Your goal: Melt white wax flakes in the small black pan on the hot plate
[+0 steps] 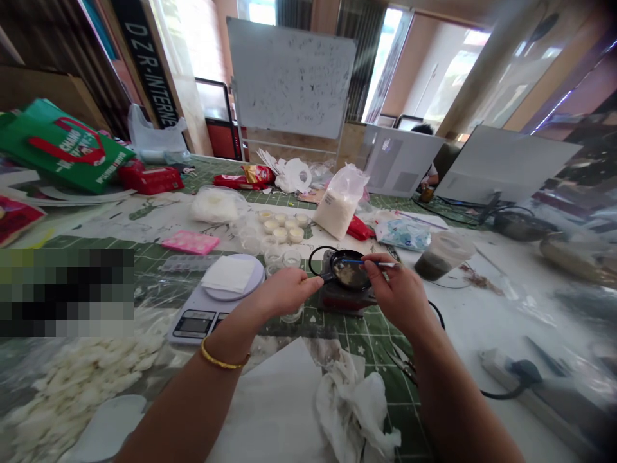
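Note:
A small black pan [351, 278] sits on a compact electric hot plate [340, 302] at the middle of the table. My left hand [292, 287] is closed around the pan's short handle. Between the fingers of my right hand [393, 286] is a thin blue stick [351, 261], its far end reaching over the pan. Some pale, wet-looking stuff lies in the pan; its kind cannot be made out. Left of the pan, a kitchen scale [193, 321] carries folded white paper [229, 274]. Several small clear cups with pale yellow filling [284, 225] stand behind.
White flakes [87, 366] are heaped at the front left. A crumpled white tissue [354, 411] lies in front of the hot plate. On the right are a plastic tub with dark contents [431, 260] and a power strip [511, 373]. A bag of white granules [339, 206] stands behind.

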Action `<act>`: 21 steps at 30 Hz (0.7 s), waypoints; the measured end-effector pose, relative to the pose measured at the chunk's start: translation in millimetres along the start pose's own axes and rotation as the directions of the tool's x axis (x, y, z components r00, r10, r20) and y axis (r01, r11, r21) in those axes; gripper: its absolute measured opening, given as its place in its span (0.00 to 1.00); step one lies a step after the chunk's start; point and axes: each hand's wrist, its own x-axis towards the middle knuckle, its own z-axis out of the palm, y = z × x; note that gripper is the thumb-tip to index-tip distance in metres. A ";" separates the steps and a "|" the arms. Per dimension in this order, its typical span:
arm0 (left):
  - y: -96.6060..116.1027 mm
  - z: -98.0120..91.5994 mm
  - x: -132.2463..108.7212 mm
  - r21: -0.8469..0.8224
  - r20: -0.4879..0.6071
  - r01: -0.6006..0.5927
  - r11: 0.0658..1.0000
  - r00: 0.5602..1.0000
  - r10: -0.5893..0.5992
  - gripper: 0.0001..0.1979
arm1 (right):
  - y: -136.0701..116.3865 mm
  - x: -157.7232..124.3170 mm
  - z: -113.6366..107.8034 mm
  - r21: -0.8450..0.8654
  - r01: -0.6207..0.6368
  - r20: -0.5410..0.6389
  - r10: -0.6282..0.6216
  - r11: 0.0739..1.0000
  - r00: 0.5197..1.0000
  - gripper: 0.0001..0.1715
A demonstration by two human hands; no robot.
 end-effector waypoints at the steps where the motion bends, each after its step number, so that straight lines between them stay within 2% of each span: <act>1: -0.2 0.1 0.1 0.002 -0.004 -0.005 1.000 1.000 0.005 0.26 | 0.1 0.1 -0.4 -0.003 0.004 0.000 -0.004 1.000 1.000 0.17; 4: -0.6 0.4 0.3 0.009 -0.017 -0.007 1.000 1.000 0.007 0.26 | 0.3 0.4 -1.1 -0.024 0.019 0.055 -0.017 1.000 0.998 0.17; 8: 0.0 0.3 0.4 0.032 -0.010 -0.017 0.999 1.000 0.018 0.26 | 0.3 0.0 -1.2 -0.033 0.007 0.001 -0.007 0.999 1.000 0.17; 12: 1.0 -0.1 -0.2 0.035 -0.008 -0.015 0.999 1.000 0.015 0.26 | 0.1 -1.2 -1.1 -0.031 0.012 0.071 -0.010 0.999 0.997 0.16; 16: 1.5 -0.6 -0.8 0.040 0.000 -0.007 0.999 1.000 0.007 0.26 | -1.4 -2.1 -1.9 -0.012 0.009 0.033 -0.009 1.000 0.999 0.16; 21: 2.5 -0.6 -1.0 0.044 -0.003 0.003 0.999 1.000 -0.003 0.26 | -3.1 -2.3 -3.4 -0.010 0.021 0.075 -0.020 1.000 0.997 0.16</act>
